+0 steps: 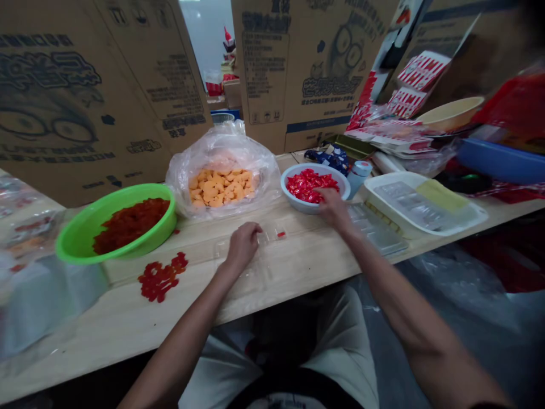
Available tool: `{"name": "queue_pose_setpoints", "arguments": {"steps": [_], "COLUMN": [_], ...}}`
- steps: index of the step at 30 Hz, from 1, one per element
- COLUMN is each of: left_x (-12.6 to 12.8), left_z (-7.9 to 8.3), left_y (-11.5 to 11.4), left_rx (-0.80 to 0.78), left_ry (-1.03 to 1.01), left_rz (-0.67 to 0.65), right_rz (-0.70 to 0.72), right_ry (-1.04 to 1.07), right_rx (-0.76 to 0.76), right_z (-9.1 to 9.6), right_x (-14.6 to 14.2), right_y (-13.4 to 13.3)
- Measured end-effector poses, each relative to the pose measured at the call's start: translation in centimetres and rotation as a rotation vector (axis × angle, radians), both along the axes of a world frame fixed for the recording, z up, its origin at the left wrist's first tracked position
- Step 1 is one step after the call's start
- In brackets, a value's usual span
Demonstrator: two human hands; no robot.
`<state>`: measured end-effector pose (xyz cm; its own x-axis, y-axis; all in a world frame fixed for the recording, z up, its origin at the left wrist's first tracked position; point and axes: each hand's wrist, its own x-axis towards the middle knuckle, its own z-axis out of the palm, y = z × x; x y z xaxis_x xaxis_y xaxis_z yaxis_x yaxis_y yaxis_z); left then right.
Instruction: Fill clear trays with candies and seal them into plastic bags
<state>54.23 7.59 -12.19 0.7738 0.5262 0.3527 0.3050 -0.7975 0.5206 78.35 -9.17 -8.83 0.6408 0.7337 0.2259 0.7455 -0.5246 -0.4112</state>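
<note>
My right hand (334, 207) reaches over the near rim of a pale blue bowl (293, 203), its fingertips pressed together on the small red-wrapped candies (304, 184) inside. My left hand (244, 244) is curled above a clear plastic tray (255, 272) lying on the table; what its fingers hold, if anything, is hidden. A small red piece (281, 234) sits in the tray's far right part. Behind the tray, an open clear bag (266, 165) holds many orange pieces (219, 187).
A green basin (123, 250) of dark red pieces stands left, with loose red pieces (162, 277) near it. To the right are a small bottle (360, 173), clear trays (378, 227) and a white tub (464, 221). Cardboard boxes (272, 85) line the table's back.
</note>
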Motion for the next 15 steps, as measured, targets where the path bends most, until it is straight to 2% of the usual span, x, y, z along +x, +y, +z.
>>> {"name": "queue_pose_setpoints", "arguments": {"steps": [2, 4, 6, 8, 10, 12, 15], "left_x": [-3.5, -7.1, -10.3, -12.3, -12.9, -12.2, -10.4], "left_z": [0.5, 0.6, 0.2, -0.7, -1.9, -3.0, -4.1], "left_y": [0.6, 0.2, -1.5, -4.0, -6.4, -7.9, -8.3], "left_rx": [-0.029, 0.003, 0.086, 0.158, 0.188, 0.194, 0.195], "left_ry": [-0.011, 0.063, 0.165, 0.263, 0.336, 0.376, 0.399], "left_rz": [0.138, 0.208, 0.155, 0.034, -0.065, -0.136, -0.183], "right_rz": [-0.047, -0.153, -0.257, -0.3, -0.302, -0.314, -0.29], "right_ry": [0.037, 0.138, 0.225, 0.249, 0.233, 0.212, 0.198], "right_rx": [-0.055, -0.22, -0.353, -0.377, -0.339, -0.295, -0.165], "right_z": [1.4, 1.6, 0.8, -0.2, -0.9, -1.0, -0.2], "right_x": [5.1, 8.3, 9.6, 9.6, 9.1, 8.8, 8.8], "right_y": [2.1, 4.1, 5.9, 7.2, 7.9, 8.0, 7.1]}}
